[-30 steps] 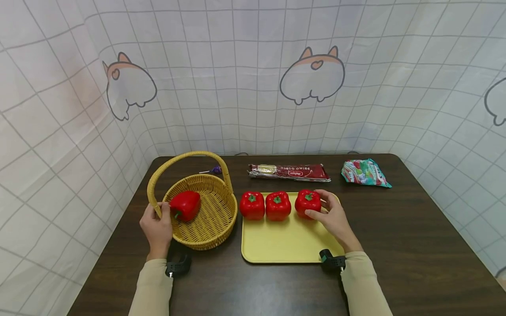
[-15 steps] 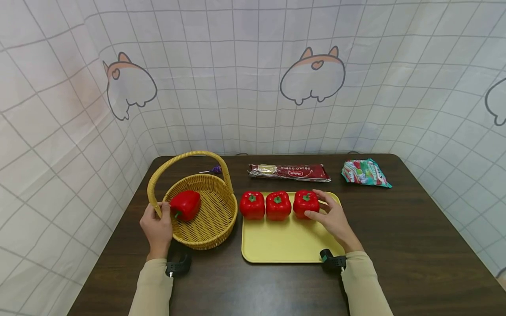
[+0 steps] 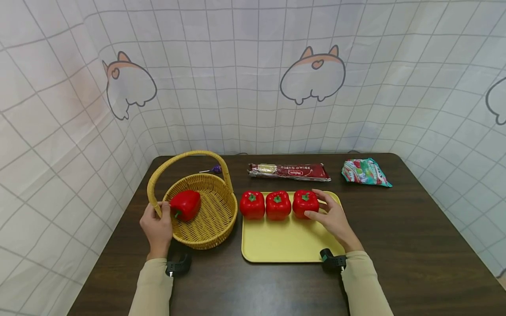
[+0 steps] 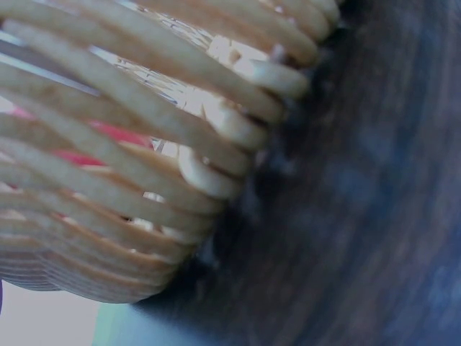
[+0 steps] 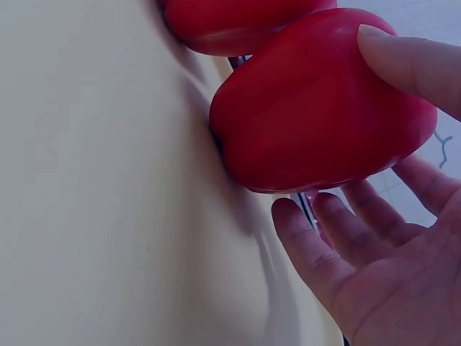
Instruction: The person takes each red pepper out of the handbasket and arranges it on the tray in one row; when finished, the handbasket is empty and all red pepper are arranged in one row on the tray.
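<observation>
My left hand (image 3: pixel 157 228) grips the lower end of the handle (image 3: pixel 155 184) of a yellow wicker basket (image 3: pixel 221 237). One red bell pepper (image 3: pixel 186 205) lies on its side in the basket. Over the yellow tray (image 3: pixel 282 245), my right hand (image 3: pixel 334 217) holds another red bell pepper (image 3: pixel 305 204) at the end of a row. In the right wrist view, my thumb (image 5: pixel 410 65) lies on that pepper and some fingertips pass behind it. Two more bell peppers, a left one (image 3: pixel 252 205) and a middle one (image 3: pixel 278 205), stand upright side by side along the tray's back.
A long dark red packet (image 3: pixel 290 172) lies behind the tray. At the back right is a colourful candy bag (image 3: pixel 365 172). A purple-wrapped lollipop (image 3: pixel 215 169) lies behind the basket on the dark wooden table (image 3: pixel 411 237).
The right-hand bell pepper has shifted slightly left, closer to the middle one, with my right fingers around it. My left hand and the basket have stayed in place.
</observation>
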`<control>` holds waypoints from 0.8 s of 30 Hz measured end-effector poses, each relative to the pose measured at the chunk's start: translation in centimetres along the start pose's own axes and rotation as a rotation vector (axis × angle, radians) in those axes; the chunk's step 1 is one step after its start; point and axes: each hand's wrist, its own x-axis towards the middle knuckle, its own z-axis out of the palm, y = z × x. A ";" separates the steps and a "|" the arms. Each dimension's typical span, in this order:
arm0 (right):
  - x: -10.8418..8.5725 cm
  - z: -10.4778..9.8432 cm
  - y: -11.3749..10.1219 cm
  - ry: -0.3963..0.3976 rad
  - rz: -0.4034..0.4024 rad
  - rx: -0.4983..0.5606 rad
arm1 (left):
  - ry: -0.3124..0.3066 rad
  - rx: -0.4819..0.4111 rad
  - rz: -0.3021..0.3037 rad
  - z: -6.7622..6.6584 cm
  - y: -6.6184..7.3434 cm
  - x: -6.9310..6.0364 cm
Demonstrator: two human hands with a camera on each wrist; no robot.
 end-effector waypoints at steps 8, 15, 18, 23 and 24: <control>0.0 0.1 0.1 0.008 -0.020 0.006 | 0.006 0.016 -0.001 0.0 -1.0 -0.1; 0.0 -0.1 -0.1 0.050 -0.067 0.030 | -0.003 0.038 -0.015 0.2 -4.3 -0.1; 0.0 0.0 -0.2 0.092 -0.077 0.029 | -0.018 0.026 -0.029 0.2 -4.6 -0.1; -0.1 0.0 -0.3 0.193 -0.113 0.044 | -0.022 0.014 -0.042 0.2 -4.4 -0.1; -0.1 0.0 -0.3 0.216 -0.121 0.049 | -0.021 0.015 -0.043 0.3 -4.3 -0.1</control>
